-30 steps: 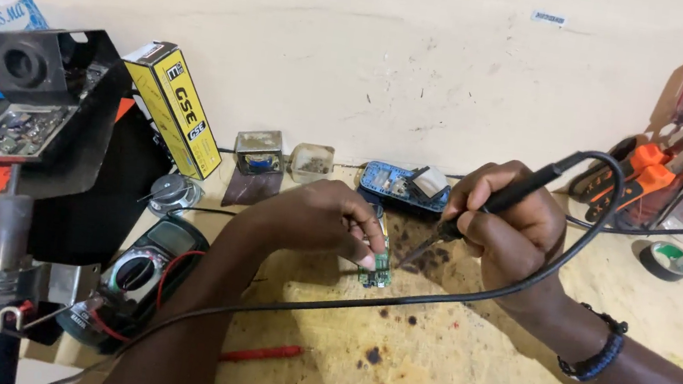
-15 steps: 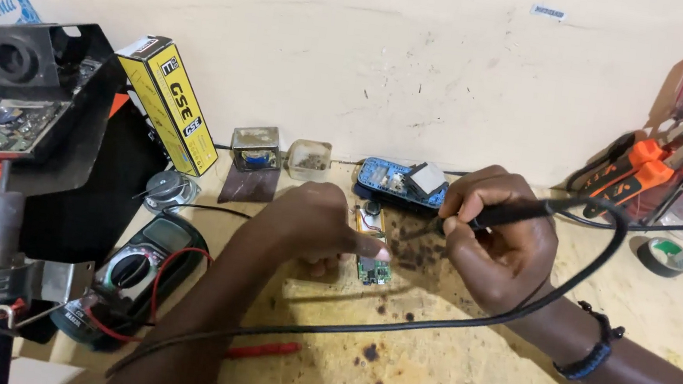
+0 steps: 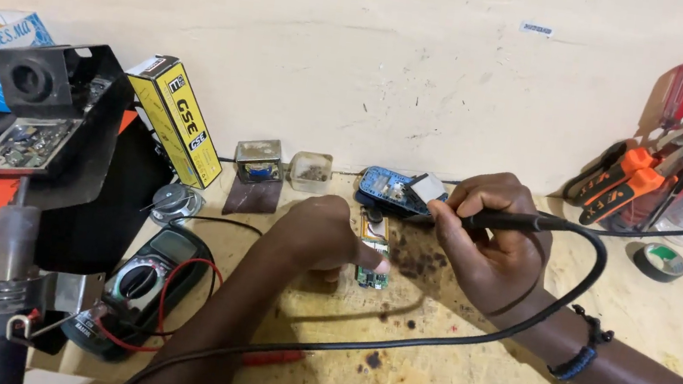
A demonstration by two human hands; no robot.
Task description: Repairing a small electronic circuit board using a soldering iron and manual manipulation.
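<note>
My left hand [image 3: 327, 238] presses a small green circuit board [image 3: 373, 261] flat on the wooden bench [image 3: 466, 381]. Just right of the board, my right hand [image 3: 487, 240] is closed around a black soldering iron [image 3: 520, 223]. A multimeter [image 3: 143, 285] lies well left of the board.

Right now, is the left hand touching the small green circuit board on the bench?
Touching. The head view shows the left hand with its fingertips pressed onto the small green circuit board, with no gap between them.

left hand [image 3: 327, 238] fisted, pressing down, right hand [image 3: 487, 240] gripping
</note>
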